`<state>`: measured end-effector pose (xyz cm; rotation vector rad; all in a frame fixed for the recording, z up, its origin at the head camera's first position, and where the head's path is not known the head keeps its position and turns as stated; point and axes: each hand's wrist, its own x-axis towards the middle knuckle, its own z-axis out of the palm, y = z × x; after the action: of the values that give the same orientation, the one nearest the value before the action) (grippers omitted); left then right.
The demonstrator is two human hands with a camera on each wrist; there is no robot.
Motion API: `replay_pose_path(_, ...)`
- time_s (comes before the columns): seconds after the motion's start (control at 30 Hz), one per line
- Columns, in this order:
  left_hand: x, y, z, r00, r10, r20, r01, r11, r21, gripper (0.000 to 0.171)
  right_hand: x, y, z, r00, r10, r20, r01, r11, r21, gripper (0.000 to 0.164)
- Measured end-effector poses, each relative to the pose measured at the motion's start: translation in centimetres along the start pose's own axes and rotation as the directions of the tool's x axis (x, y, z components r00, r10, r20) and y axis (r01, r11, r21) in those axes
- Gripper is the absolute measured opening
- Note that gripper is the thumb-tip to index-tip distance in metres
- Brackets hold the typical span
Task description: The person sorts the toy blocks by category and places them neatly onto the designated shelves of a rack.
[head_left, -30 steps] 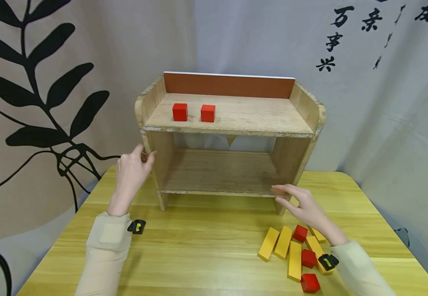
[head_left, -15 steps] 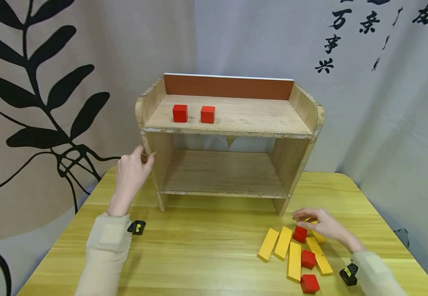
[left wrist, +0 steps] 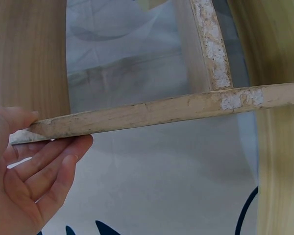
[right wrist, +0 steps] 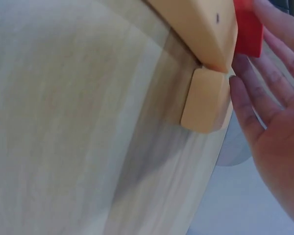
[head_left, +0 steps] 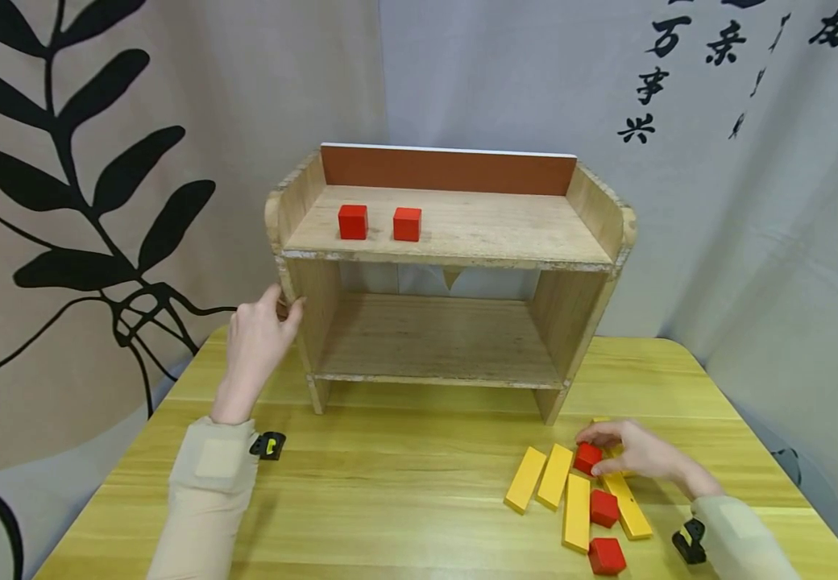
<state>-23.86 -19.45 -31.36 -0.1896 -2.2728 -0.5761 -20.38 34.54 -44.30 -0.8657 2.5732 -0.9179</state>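
A small two-tier wooden shelf (head_left: pixel 455 322) stands on the table. My left hand (head_left: pixel 259 338) grips the front edge of its left side panel (left wrist: pixel 137 116), thumb on one face and fingers on the other. Two red cubes (head_left: pixel 353 222) sit apart on the upper tier's left half. At the lower right, my right hand (head_left: pixel 640 455) has thumb and fingers around a red cube (head_left: pixel 588 458), at its opposite sides. In the right wrist view this red cube (right wrist: pixel 248 29) lies between thumb and fingers, beside yellow blocks (right wrist: pixel 203 100).
Several long yellow blocks (head_left: pixel 576 513) lie in a loose group on the yellow wooden table (head_left: pixel 390 499), with two more red cubes (head_left: pixel 607 556) nearer me. A curtain (head_left: pixel 499 80) with black plant shapes and characters hangs behind the shelf.
My right hand has come away from the shelf's lower right corner, down and right to the blocks, and its fingers have closed around the farthest red cube there. My left hand stays put.
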Motion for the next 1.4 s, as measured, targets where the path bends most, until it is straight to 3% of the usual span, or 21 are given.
replay_pose_path(0.43,-0.1,0.0,0.0,1.0,-0.006,0.007,0.006,1.0,0.0,0.027,0.4,-0.2,0.2,0.999,-0.001,-0.041,-0.001,0.998,-0.062,0.042)
replay_pose_path(1.0,0.0,0.0,0.0,1.0,-0.007,0.005,0.007,1.0,0.0,0.028,0.8,-1.2,-0.2,0.98,0.057,-0.188,-0.085,0.986,-0.144,0.042)
replay_pose_path(1.2,0.0,0.0,0.0,1.0,-0.009,0.006,0.009,1.0,0.003,0.028,1.1,-2.3,-0.4,0.973,-0.006,-0.231,-0.042,0.978,-0.205,0.04)
replay_pose_path(1.4,0.0,0.0,0.0,1.0,-0.002,0.008,0.002,1.0,0.001,0.028,1.8,-3.6,-0.5,0.944,-0.138,-0.3,0.044,0.953,-0.301,0.038)
